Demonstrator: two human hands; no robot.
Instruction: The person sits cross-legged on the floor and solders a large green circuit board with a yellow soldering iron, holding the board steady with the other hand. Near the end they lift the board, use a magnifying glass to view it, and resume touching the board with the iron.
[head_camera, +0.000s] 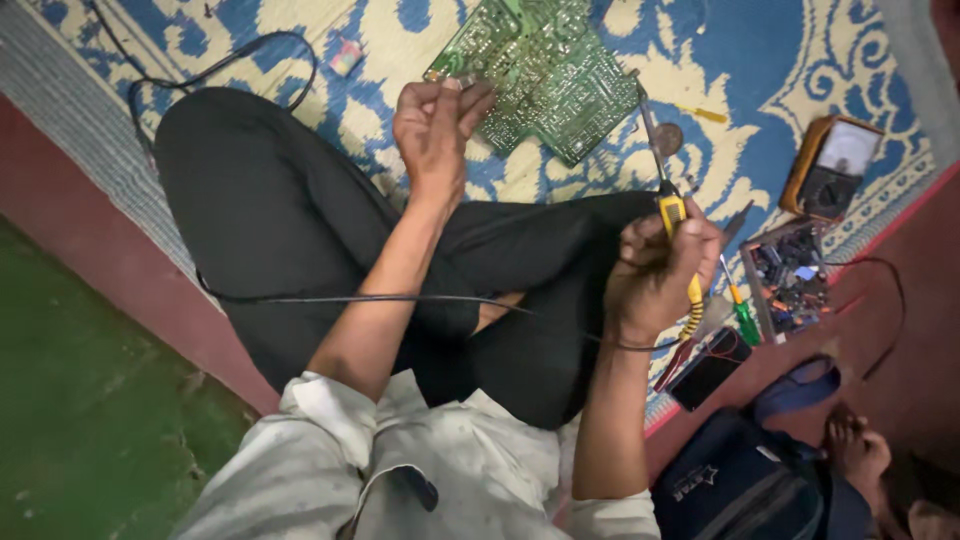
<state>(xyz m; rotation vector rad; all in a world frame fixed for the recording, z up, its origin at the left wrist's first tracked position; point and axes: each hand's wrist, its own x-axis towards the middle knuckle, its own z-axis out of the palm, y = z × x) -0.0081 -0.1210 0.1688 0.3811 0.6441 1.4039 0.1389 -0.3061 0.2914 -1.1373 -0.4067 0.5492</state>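
Note:
My left hand grips the near edge of a green circuit board, holding it tilted over a blue and cream patterned mat. In my right hand is a yellow-handled soldering iron; its metal tip points up toward the board's right edge. The iron's black cord runs left across my crossed legs in dark trousers.
An orange-cased multimeter lies at the right on the mat. Beside it sit a small tray of electronic parts, a green-handled screwdriver and a black box. A dark blue bag and another person's foot are at lower right.

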